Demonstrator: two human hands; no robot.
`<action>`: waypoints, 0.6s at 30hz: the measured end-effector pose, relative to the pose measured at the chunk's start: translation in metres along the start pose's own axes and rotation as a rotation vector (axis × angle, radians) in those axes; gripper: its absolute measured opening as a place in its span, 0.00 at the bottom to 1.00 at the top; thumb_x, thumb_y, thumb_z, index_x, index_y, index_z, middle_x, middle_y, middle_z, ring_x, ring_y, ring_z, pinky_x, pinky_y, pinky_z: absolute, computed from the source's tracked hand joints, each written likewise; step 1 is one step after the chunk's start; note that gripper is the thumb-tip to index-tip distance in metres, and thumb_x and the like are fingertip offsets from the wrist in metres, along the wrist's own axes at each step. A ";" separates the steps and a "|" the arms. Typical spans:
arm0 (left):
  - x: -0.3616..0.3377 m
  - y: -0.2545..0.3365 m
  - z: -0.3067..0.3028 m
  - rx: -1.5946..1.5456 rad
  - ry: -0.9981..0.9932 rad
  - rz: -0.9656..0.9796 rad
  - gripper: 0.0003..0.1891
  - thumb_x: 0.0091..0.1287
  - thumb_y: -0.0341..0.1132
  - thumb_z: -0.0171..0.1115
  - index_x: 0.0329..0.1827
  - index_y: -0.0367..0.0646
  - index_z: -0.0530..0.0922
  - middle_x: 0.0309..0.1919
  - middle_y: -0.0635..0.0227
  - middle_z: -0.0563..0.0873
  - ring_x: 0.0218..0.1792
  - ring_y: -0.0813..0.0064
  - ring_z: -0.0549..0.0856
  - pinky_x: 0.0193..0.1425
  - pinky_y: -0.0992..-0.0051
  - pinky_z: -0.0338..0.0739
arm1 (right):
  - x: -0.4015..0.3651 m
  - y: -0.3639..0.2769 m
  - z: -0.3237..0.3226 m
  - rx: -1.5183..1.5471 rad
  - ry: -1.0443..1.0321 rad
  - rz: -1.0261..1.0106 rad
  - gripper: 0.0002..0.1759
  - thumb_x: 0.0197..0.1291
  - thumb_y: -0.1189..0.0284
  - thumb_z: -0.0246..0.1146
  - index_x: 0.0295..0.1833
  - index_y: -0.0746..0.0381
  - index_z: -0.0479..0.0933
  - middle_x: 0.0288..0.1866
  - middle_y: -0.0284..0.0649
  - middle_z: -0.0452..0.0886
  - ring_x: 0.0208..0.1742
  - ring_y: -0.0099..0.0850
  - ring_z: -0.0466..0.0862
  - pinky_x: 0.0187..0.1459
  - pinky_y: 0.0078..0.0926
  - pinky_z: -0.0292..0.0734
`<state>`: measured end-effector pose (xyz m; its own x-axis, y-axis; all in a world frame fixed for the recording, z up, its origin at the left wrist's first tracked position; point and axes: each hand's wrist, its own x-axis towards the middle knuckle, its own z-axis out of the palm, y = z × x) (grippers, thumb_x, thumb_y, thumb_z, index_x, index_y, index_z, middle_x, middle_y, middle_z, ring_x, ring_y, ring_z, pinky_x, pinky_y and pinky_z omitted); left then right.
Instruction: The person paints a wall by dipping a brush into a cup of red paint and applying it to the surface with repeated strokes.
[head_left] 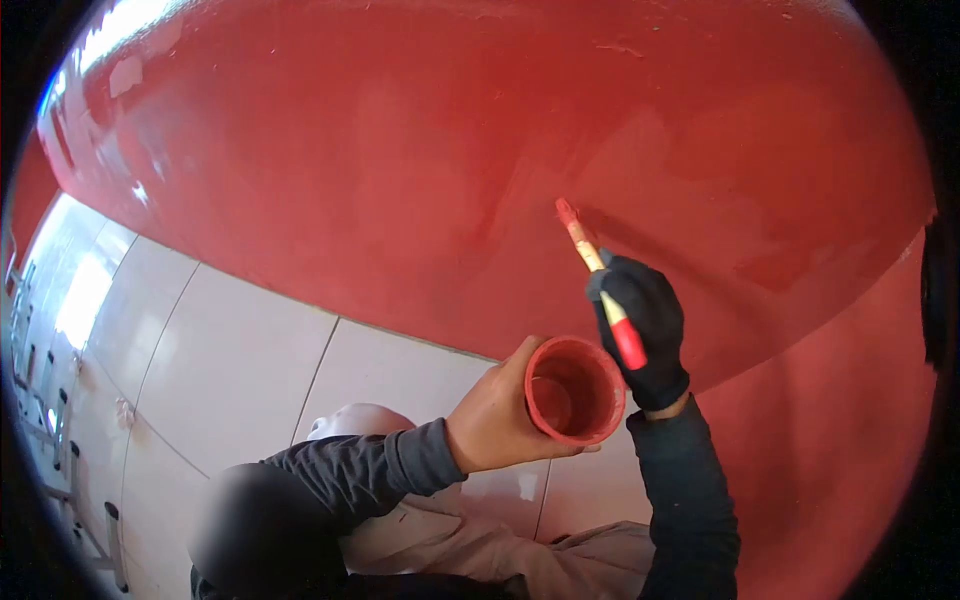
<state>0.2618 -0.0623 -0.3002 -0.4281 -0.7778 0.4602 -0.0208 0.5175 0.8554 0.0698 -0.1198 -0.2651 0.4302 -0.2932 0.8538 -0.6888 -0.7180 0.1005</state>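
My bare left hand [500, 418] is wrapped around a red paint cup [574, 390], its open mouth facing up toward me and its inner wall coated in red. In a black glove, my right hand [645, 315] grips a paintbrush [588, 252] with a pale handle and a red end. The red-coated bristles point up and to the left, close to the red wall [420, 170]. Wet-looking, uneven patches of red show on the wall around the brush. The cup sits just below and left of the gloved hand.
Pale floor tiles [230, 330] run along the wall's foot at the left. Metal ladder-like frames [65, 470] stand at the far left edge, with a thin cord [165, 440] on the floor near them. My legs [450, 540] are folded beneath the cup.
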 end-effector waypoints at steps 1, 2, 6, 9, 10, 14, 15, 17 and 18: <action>-0.001 0.002 -0.001 -0.002 0.011 0.000 0.41 0.39 0.42 0.81 0.55 0.39 0.66 0.48 0.58 0.79 0.49 0.67 0.80 0.52 0.70 0.75 | -0.003 -0.004 0.003 0.112 0.062 0.102 0.11 0.49 0.80 0.64 0.40 0.60 0.77 0.42 0.44 0.79 0.44 0.41 0.80 0.45 0.34 0.74; -0.003 0.003 -0.001 -0.009 0.021 -0.004 0.41 0.39 0.42 0.81 0.55 0.39 0.66 0.48 0.58 0.79 0.50 0.67 0.80 0.52 0.70 0.75 | 0.000 -0.006 -0.006 0.118 0.067 0.137 0.09 0.52 0.80 0.63 0.40 0.62 0.75 0.42 0.44 0.79 0.43 0.38 0.80 0.44 0.32 0.75; -0.006 0.006 -0.002 0.019 0.050 0.015 0.40 0.40 0.41 0.79 0.55 0.38 0.66 0.46 0.55 0.79 0.47 0.59 0.81 0.48 0.67 0.76 | 0.006 -0.015 -0.051 0.556 0.348 0.615 0.10 0.62 0.79 0.56 0.49 0.67 0.71 0.47 0.41 0.75 0.35 0.29 0.78 0.36 0.26 0.75; -0.008 0.001 0.002 0.050 0.082 0.016 0.41 0.39 0.42 0.79 0.55 0.38 0.66 0.46 0.56 0.79 0.47 0.61 0.81 0.50 0.68 0.76 | 0.017 -0.034 -0.081 0.587 0.472 0.771 0.09 0.63 0.75 0.56 0.47 0.67 0.72 0.41 0.39 0.74 0.30 0.25 0.76 0.27 0.22 0.73; -0.008 -0.001 0.004 0.046 0.069 -0.008 0.41 0.39 0.42 0.79 0.55 0.38 0.66 0.46 0.56 0.79 0.47 0.61 0.81 0.50 0.68 0.76 | 0.019 -0.042 -0.087 0.517 0.465 0.788 0.09 0.62 0.74 0.56 0.46 0.67 0.72 0.40 0.39 0.75 0.28 0.24 0.76 0.25 0.21 0.71; -0.011 -0.009 0.008 0.076 0.069 0.022 0.41 0.39 0.42 0.79 0.55 0.37 0.65 0.47 0.55 0.79 0.48 0.60 0.81 0.50 0.68 0.76 | 0.016 -0.063 -0.089 0.438 0.282 0.848 0.11 0.59 0.73 0.58 0.45 0.66 0.73 0.36 0.38 0.76 0.26 0.22 0.75 0.21 0.18 0.67; -0.010 -0.013 0.010 0.035 0.083 0.029 0.41 0.39 0.41 0.79 0.55 0.37 0.65 0.47 0.55 0.79 0.48 0.60 0.81 0.50 0.68 0.76 | 0.014 -0.067 -0.090 0.442 0.137 0.904 0.12 0.64 0.70 0.54 0.46 0.67 0.71 0.40 0.37 0.74 0.36 0.22 0.73 0.34 0.17 0.67; -0.005 -0.018 0.013 -0.006 0.100 0.029 0.41 0.39 0.41 0.79 0.55 0.37 0.65 0.47 0.55 0.79 0.48 0.60 0.81 0.51 0.68 0.76 | 0.010 -0.063 -0.087 0.391 0.091 0.890 0.11 0.64 0.70 0.54 0.46 0.67 0.71 0.39 0.37 0.74 0.36 0.22 0.73 0.34 0.17 0.67; -0.006 -0.021 0.014 -0.029 0.104 0.044 0.41 0.39 0.41 0.79 0.55 0.37 0.65 0.47 0.55 0.79 0.48 0.60 0.81 0.51 0.68 0.76 | 0.008 -0.064 -0.084 0.336 0.048 0.867 0.11 0.63 0.71 0.54 0.45 0.67 0.71 0.39 0.37 0.74 0.36 0.22 0.73 0.34 0.17 0.66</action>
<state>0.2524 -0.0638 -0.3244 -0.3323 -0.7883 0.5179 0.0225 0.5423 0.8399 0.0685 -0.0227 -0.2218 -0.1852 -0.7914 0.5826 -0.5503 -0.4077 -0.7287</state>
